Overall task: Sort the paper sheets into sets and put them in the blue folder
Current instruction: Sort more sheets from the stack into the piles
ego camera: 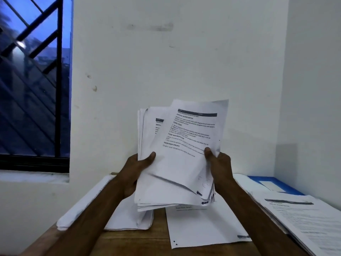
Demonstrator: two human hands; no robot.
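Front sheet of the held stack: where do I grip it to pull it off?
Pinch the front sheet at its right edge, from the right: it is skewed clear of the sheets behind there, and the right hand has its thumb on it. The left hand holds the stack.

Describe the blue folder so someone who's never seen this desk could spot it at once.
Find the wooden table, then its far right corner against the white wall. The blue folder lies there, partly covered by printed sheets. It is the only blue thing on the table.
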